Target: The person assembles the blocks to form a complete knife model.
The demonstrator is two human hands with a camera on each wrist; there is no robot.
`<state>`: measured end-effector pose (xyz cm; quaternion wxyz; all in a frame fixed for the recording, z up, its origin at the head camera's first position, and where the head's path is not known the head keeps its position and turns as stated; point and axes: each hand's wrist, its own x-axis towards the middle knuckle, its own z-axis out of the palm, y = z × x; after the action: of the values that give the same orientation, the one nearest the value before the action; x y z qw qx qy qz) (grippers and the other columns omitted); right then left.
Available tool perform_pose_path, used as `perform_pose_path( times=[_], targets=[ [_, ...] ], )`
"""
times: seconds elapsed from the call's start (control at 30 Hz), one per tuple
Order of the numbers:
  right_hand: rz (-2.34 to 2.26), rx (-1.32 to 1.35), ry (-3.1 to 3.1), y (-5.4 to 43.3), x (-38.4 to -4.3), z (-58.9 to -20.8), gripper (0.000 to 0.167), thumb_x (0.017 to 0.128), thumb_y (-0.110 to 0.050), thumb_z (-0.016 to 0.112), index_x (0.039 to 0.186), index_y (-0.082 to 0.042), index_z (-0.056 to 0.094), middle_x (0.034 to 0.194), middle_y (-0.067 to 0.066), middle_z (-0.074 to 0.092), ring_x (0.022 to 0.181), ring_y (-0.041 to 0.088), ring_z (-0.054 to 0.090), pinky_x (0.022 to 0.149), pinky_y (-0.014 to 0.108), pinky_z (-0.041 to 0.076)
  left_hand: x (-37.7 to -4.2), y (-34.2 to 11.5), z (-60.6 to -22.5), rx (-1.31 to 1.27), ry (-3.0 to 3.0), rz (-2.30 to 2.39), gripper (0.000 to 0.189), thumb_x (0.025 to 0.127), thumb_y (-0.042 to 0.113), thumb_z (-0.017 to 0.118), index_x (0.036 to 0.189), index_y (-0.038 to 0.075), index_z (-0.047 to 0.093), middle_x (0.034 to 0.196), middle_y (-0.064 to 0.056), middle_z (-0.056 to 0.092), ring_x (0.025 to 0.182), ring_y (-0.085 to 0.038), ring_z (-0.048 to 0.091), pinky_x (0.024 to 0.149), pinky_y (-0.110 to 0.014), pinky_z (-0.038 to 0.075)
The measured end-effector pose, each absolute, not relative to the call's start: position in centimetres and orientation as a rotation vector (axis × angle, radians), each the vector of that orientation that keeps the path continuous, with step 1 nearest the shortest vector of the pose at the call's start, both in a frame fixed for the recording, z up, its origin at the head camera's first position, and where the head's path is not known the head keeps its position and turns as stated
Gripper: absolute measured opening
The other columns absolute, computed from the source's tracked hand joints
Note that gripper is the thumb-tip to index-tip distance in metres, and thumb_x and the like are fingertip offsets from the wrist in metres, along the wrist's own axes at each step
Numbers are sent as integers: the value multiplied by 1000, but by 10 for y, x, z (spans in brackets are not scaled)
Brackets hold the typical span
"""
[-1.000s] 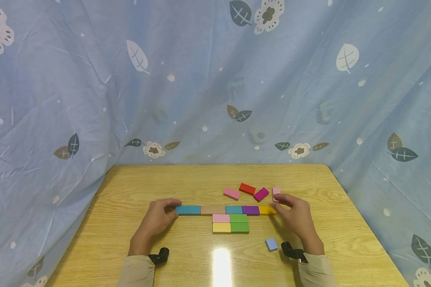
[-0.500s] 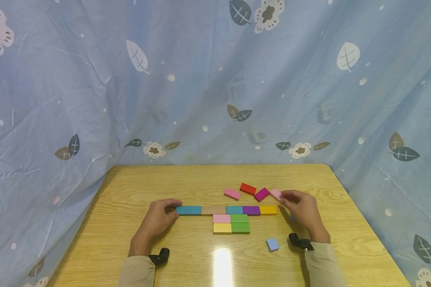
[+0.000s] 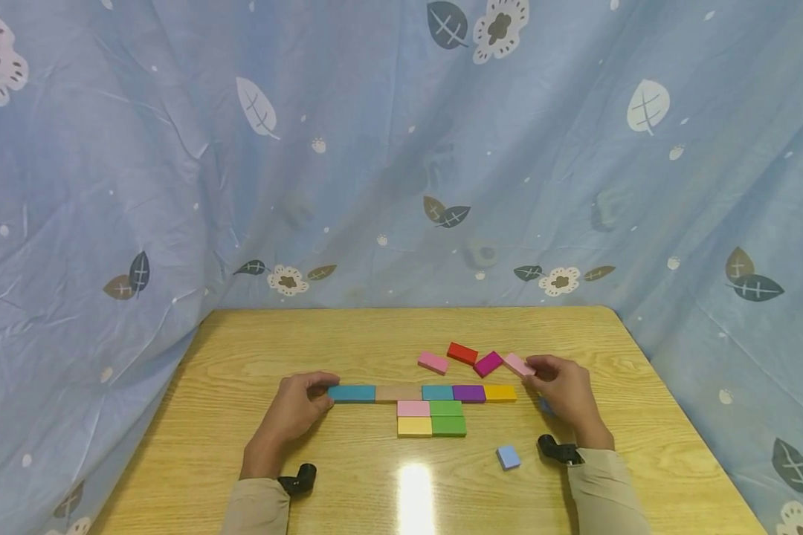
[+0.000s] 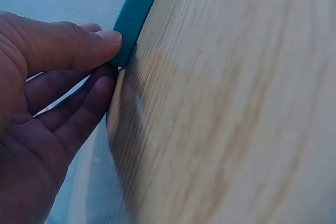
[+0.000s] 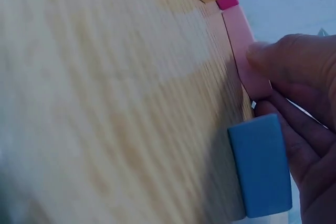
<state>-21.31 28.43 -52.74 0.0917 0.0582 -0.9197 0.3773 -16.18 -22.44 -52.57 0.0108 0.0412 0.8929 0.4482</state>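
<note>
In the head view, my left hand (image 3: 297, 409) pinches the left end of a long teal block (image 3: 352, 394). The left wrist view shows the thumb on the near side of that teal block (image 4: 137, 17). A light-pink block (image 3: 518, 365) lies slanted on the table, and my right hand (image 3: 565, 394) pinches its right end. The right wrist view has the thumb on this pink block (image 5: 242, 45). The teal block heads a straight row with a tan block (image 3: 398, 394), a shorter teal block (image 3: 438, 392), a purple block (image 3: 469, 394) and an orange block (image 3: 500, 394).
Below the row sit a pink block (image 3: 413, 409), a yellow block (image 3: 415, 426) and two green blocks (image 3: 447, 426). Behind it lie another pink block (image 3: 433, 362), a red block (image 3: 463, 353) and a magenta block (image 3: 488, 364). A small blue block (image 3: 508, 457) is in front; another blue block (image 5: 262, 166) is beside my right hand.
My right hand has moved right from the orange block's end to the light-pink block, which has turned from upright to slanted with its left end near the magenta block. The left hand stays put.
</note>
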Motion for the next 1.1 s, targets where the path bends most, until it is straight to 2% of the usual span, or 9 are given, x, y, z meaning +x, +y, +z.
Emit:
perform_pose_path(
  times=[0.33,0.4,0.47,0.63,0.7,1.1],
  targets=[
    [1096,152,-2602,296,-198,-524,30,96,-5,85,125,-1,80,117,20,82,108,41,80,82,-3,50,-161,-223,-525,143,2779,1400,37,97,-4,77,131,10,79,132,-8,78,121,-32,74,104,-50,63],
    [1115,157,-2585,298,-192,-520,30,96,-5,84,125,-1,81,117,19,82,108,41,80,82,-3,49,-161,-223,-525,146,2785,1399,37,97,-4,77,131,10,79,131,-8,78,120,-31,74,104,-50,63],
    [1131,157,-2578,300,-185,-517,29,96,-5,84,125,-2,81,117,18,83,108,35,81,82,-2,50,-161,-223,-525,146,2785,1402,37,97,-4,77,131,10,79,131,-8,78,121,-31,74,104,-50,63],
    [1193,201,-2571,300,-166,-509,29,95,-3,84,124,-2,81,118,20,82,105,1,78,84,1,55,-161,-223,-525,146,2779,1411,37,97,-4,77,132,9,78,133,-9,77,122,-31,74,104,-49,63],
    [1233,233,-2566,298,-159,-507,29,95,-1,84,124,-2,81,118,20,82,105,-7,74,85,3,57,-160,-224,-525,144,2780,1410,37,97,-4,77,132,9,78,133,-9,77,123,-31,74,104,-49,63],
    [1394,431,-2527,258,-129,-501,31,92,7,83,121,-4,82,116,13,84,107,-1,76,90,11,61,-160,-224,-527,140,2792,1394,36,98,-3,77,132,11,79,132,-7,78,120,-29,75,103,-50,63]
  ],
)
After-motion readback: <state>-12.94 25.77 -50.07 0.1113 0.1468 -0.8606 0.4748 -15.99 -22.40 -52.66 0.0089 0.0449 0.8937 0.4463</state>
